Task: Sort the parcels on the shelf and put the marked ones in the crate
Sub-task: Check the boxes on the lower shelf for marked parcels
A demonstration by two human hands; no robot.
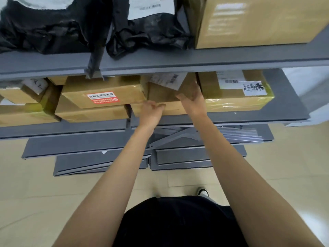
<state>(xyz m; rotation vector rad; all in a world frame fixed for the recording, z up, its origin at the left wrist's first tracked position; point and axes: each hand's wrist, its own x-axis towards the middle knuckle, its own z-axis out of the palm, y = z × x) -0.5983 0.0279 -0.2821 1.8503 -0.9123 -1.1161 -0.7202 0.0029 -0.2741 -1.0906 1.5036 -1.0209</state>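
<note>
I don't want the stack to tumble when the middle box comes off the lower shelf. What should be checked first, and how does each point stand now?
1. Both hands on the middle box: ok; left hand at its front lower edge, right hand on its right side.
2. Firm hold: cannot tell; the picture is blurred.
3. Room on the right: not ok; the handwritten-label box sits close against it.
4. Box underneath staying put: cannot tell.
5. Marked or not: cannot tell; its label is unreadable.
6. Crate in sight: not ok.
</note>
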